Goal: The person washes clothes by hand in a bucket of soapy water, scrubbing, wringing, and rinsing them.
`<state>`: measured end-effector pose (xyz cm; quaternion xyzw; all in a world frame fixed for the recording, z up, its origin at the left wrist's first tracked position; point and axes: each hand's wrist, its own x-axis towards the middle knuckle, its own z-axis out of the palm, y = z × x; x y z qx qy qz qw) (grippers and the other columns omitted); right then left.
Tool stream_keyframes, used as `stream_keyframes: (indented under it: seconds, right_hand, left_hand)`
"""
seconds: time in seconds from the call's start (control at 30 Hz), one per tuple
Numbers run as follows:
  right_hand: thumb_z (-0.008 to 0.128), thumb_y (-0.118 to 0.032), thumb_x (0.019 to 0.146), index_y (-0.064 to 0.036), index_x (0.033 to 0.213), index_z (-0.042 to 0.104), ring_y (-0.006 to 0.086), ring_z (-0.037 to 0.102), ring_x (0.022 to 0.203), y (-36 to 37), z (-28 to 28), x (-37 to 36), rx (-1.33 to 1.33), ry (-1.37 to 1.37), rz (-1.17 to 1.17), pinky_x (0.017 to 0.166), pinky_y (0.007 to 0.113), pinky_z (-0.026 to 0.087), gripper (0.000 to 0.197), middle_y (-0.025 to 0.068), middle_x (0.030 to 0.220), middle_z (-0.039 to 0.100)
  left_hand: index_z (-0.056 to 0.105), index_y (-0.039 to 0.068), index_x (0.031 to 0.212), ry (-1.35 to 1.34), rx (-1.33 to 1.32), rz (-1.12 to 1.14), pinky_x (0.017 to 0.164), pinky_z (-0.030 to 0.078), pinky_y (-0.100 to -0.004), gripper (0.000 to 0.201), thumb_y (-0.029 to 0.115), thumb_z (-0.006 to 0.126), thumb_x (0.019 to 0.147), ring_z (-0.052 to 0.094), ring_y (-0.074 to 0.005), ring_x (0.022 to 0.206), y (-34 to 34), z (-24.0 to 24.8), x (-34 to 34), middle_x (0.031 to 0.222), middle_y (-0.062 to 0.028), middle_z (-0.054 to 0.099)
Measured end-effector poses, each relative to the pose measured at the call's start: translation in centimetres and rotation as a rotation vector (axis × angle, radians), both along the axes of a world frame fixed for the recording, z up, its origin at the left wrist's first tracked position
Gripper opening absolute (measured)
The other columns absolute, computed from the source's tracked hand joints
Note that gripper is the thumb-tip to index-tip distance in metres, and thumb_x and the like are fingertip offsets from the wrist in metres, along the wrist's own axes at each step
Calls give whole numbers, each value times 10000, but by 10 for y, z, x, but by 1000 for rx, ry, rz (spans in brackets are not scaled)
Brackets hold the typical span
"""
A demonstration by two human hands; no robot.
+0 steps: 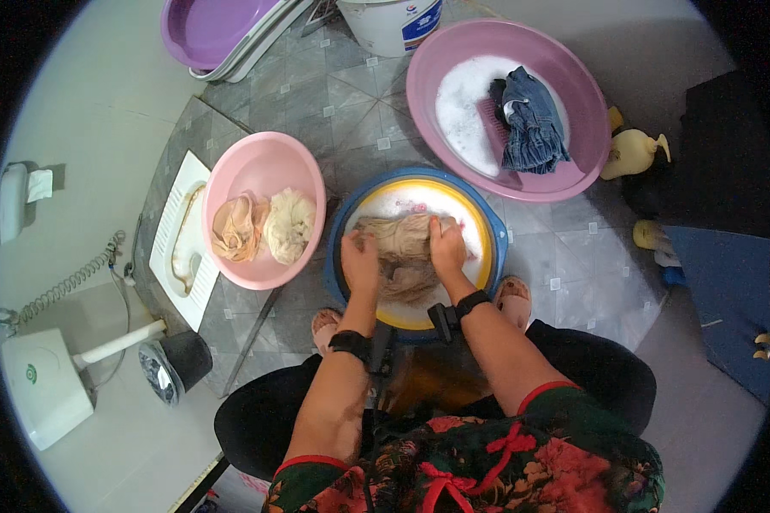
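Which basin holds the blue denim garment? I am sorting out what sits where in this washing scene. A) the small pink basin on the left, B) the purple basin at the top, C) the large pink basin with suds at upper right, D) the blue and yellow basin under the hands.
C: the blue denim garment lies on a washboard in the sudsy large pink basin at upper right.

At my ten o'clock sits a pink basin (304, 184) holding two wrung cloth bundles (264, 227); at one o'clock a larger pink basin (581, 103) holds suds and denim (530, 124).
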<state>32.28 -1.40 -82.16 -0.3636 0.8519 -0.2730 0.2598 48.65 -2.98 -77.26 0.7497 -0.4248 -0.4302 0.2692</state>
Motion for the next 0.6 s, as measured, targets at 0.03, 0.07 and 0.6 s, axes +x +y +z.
stream_keyframes:
  seconds: [0.03, 0.07, 0.6]
  right_hand:
    - [516, -452, 889, 20, 1136, 546, 407, 606, 846, 9, 2, 4, -55, 32, -21, 744, 464, 477, 533, 245, 870, 628]
    - [523, -413, 888, 14, 1110, 550, 412, 598, 871, 13, 4, 8, -19, 21, 90, 748, 473, 477, 482, 251, 908, 619]
    - [488, -240, 866, -3, 1033, 614, 431, 568, 995, 9, -35, 15, 436, -327, 359, 869, 488, 436, 317, 261, 1049, 604]
  left_hand:
    - [461, 84, 1280, -250, -161, -226, 952, 400, -472, 472, 272, 605, 871, 474, -352, 1161, 2, 3, -3, 1271, -199, 482]
    - [461, 91, 1288, -495, -323, -457, 978, 372, -479, 476, 274, 602, 872, 429, -373, 1203, 8, 6, -11, 1302, -204, 453]
    - [638, 141, 1173, -705, 609, -1393, 1026, 304, -493, 368, 290, 524, 857, 549, -291, 1146, -14, -81, -26, 1226, -104, 597]
